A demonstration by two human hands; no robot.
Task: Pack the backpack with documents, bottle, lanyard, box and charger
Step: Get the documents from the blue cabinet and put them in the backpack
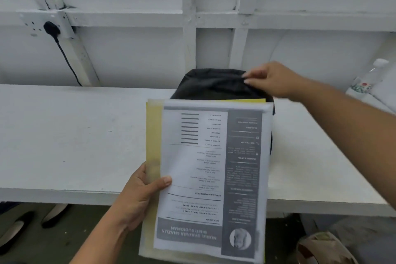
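A black backpack [214, 83] stands on the white table [75, 135] against the wall, mostly hidden behind the papers. My left hand [141, 197] grips a stack of documents [210, 178], a printed sheet in a clear sleeve over a yellow folder, by its left edge, held upright in front of the backpack. My right hand [272, 79] pinches the top edge of the backpack at its upper right. A clear plastic bottle [368, 79] with a white cap lies at the far right of the table.
A wall socket with a black plug [51, 29] and a cable running down sits at the upper left. Black shoes [19, 227] lie on the floor under the table at the lower left. A brownish object [323, 251] shows at the lower right.
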